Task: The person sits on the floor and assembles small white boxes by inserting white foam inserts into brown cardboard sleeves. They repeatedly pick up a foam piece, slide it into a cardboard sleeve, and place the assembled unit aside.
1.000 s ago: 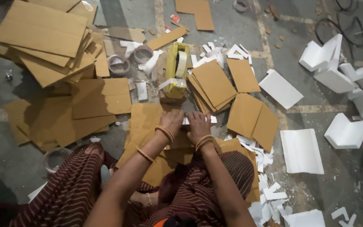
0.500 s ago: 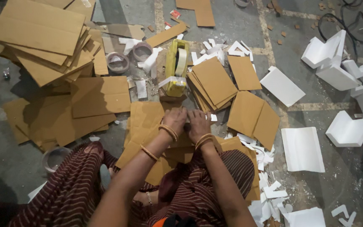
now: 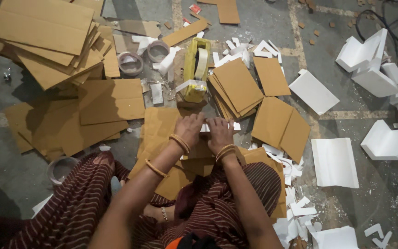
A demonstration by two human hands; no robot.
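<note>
Two hands, left hand (image 3: 190,129) and right hand (image 3: 219,133), curl closed side by side on a white strip (image 3: 207,127) over a cardboard sheet (image 3: 162,127), near the yellow tape dispenser (image 3: 196,69) on the littered grey floor (image 3: 342,108).

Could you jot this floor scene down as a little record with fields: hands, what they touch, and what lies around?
Left hand: on a white strip, over cardboard sheet
Right hand: on the same strip, beside the left
Just beyond hands: yellow tape dispenser
Left side: cardboard stack, tape rolls
Right side: white foam pieces
Grip: both hands' fingers bent on the strip; hold unclear
</note>
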